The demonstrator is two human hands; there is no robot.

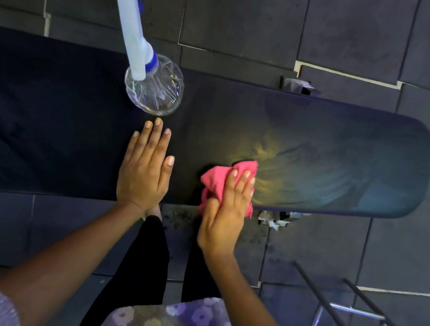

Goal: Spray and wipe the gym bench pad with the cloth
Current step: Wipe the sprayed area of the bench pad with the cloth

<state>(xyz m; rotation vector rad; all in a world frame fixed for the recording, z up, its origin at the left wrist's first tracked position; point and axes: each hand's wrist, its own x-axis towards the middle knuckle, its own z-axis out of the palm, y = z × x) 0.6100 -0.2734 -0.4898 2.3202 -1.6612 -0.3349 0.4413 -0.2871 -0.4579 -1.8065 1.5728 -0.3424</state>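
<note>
A long black bench pad [323, 140] runs left to right across the head view, its rounded end at the right, with wet streaks shining near the middle. My right hand [225, 214] presses a crumpled pink cloth [220, 177] onto the pad's near edge. My left hand [146, 166] lies flat on the pad with fingers spread, holding nothing. Just beyond its fingertips a clear spray bottle [155, 89] with a white and blue sprayer stands upright on the pad.
Dark floor tiles [353, 30] surround the bench. Metal bench supports [298, 86] show at the far and near edges. A rack of dark bars on a chrome frame [352, 317] stands at the lower right. My legs are close to the bench's near side.
</note>
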